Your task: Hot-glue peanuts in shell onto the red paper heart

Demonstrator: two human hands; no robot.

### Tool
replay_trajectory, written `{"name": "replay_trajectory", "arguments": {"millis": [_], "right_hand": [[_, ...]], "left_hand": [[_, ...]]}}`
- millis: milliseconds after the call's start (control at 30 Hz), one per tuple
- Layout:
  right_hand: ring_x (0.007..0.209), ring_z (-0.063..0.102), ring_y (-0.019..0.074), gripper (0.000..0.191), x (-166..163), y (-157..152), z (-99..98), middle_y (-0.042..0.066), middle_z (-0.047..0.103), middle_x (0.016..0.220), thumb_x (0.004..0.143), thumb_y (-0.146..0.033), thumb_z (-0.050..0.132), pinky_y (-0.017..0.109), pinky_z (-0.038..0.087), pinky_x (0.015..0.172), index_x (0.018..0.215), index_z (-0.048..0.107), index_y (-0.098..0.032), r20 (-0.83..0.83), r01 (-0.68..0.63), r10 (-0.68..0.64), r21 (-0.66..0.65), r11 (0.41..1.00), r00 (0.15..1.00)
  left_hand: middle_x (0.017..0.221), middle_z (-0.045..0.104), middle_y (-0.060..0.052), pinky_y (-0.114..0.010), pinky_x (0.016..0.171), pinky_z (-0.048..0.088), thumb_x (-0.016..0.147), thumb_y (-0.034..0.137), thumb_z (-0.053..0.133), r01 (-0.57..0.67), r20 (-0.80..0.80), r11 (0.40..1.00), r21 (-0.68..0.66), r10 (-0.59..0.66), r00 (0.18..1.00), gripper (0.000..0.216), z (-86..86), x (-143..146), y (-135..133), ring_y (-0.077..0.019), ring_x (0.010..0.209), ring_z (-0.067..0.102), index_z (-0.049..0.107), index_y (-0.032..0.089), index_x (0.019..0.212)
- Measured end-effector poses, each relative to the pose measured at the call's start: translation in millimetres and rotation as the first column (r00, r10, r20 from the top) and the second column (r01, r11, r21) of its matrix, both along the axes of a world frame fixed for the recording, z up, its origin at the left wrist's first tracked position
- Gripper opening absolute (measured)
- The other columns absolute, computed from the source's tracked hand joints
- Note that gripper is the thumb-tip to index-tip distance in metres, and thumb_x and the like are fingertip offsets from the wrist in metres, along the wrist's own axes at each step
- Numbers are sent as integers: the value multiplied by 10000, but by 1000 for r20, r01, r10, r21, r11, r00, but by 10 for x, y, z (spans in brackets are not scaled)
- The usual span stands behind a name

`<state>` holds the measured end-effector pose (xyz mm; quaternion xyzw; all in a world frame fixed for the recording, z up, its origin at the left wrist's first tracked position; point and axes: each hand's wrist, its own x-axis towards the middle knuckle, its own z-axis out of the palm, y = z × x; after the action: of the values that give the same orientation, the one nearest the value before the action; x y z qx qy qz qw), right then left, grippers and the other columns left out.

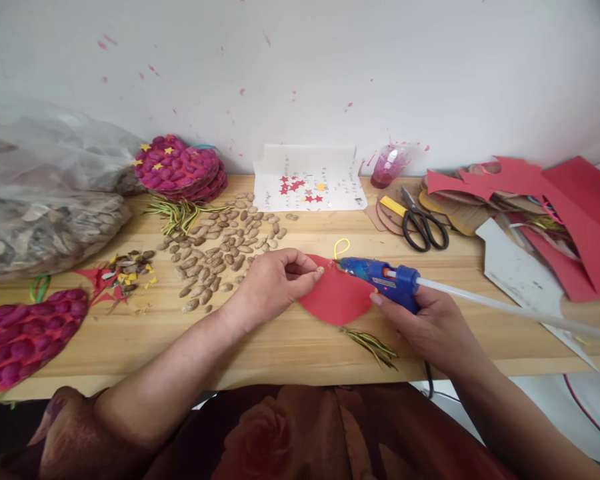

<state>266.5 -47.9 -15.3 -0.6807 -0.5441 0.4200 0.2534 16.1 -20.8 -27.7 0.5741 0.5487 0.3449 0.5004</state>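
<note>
A blue hot glue gun is gripped in my right hand, a long white glue stick running out of its back. Its nozzle meets the upper part of a red paper disc, near a yellow cord loop. My left hand is over the disc's left edge, thumb and finger pinching a small tan piece that looks like a peanut; the fingers partly hide it. Below the disc lies a green and yellow string tassel. Many loose peanuts spread to the left.
Finished magenta peanut-covered pieces are stacked at the back left; another lies front left. A plastic bag stands behind. Paper stars rest on a white sheet. Scissors, a stained cup and red paper scraps are right.
</note>
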Motion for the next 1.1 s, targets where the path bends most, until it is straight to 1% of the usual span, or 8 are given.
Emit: {"name": "replay_trajectory", "arguments": {"millis": [67, 233, 400, 633, 800, 967, 1033, 1100], "right_hand": [[540, 498, 171, 428, -14, 15, 15, -29, 552, 547, 729, -593, 768, 335, 474, 585, 839, 780, -179, -5, -10, 10, -26, 1000, 1000], [612, 557, 199, 418, -25, 15, 28, -1, 633, 631, 725, -583, 764, 351, 495, 636, 846, 776, -183, -21, -10, 10, -31, 999, 1000], [669, 590, 216, 444, -19, 6, 41, 18, 688, 711, 708, -575, 766, 366, 508, 684, 902, 790, -176, -32, -14, 12, -62, 998, 999], [608, 563, 197, 445, -30, 31, 51, -10, 611, 606, 710, -576, 771, 347, 506, 643, 913, 801, -181, -59, 7, -8, -14, 1000, 998], [729, 637, 236, 443, -12, 28, 17, 23, 718, 766, 732, -571, 774, 369, 535, 717, 961, 800, -192, -70, -12, 9, -43, 999, 998], [740, 654, 257, 442, -18, 26, 16, 29, 728, 766, 719, -577, 771, 403, 534, 776, 922, 795, -185, -7, -1, 1, -37, 999, 1000], [741, 654, 257, 414, -29, 27, 26, 30, 729, 776, 720, -566, 769, 398, 534, 767, 895, 793, -191, -11, -16, 15, -13, 1000, 1000], [705, 642, 248, 405, -34, 25, 36, 22, 706, 720, 718, -568, 771, 395, 535, 743, 862, 786, -189, -16, -12, 12, -22, 1000, 1000]], "left_hand": [[839, 741, -35, -251, 677, 508, 813, 402, 717, -1, 1, 1000, 3, 1, 1000, 243, -8, 0, 3, -144, 735, 657, 702, 161, 842], [838, 741, -35, -251, 673, 505, 806, 395, 719, -3, 1, 1000, -3, 3, 1000, 235, 1, 6, 4, -145, 735, 654, 702, 163, 838], [843, 743, -38, -248, 670, 505, 801, 401, 721, -4, -4, 1000, -6, 4, 1000, 246, 5, 12, 4, -141, 733, 652, 703, 158, 837], [827, 736, -31, -238, 655, 501, 801, 387, 717, -1, 6, 1000, -17, 1, 1000, 231, -6, 17, -1, -134, 718, 648, 698, 158, 832], [823, 737, -32, -236, 648, 503, 802, 364, 708, -6, -9, 1000, -20, 6, 1000, 209, 20, 33, -12, -135, 712, 654, 696, 157, 832], [829, 743, -33, -237, 652, 510, 803, 373, 718, -10, -32, 1000, -21, 9, 999, 217, 37, 36, -20, -141, 721, 664, 701, 159, 834], [828, 744, -33, -237, 655, 511, 804, 380, 722, -7, -34, 1000, -19, 6, 999, 223, 36, 37, -22, -141, 722, 664, 702, 159, 832], [827, 744, -32, -237, 654, 514, 805, 378, 722, -7, -27, 1000, -24, 6, 1000, 221, 36, 38, -22, -141, 721, 666, 699, 160, 831]]}}
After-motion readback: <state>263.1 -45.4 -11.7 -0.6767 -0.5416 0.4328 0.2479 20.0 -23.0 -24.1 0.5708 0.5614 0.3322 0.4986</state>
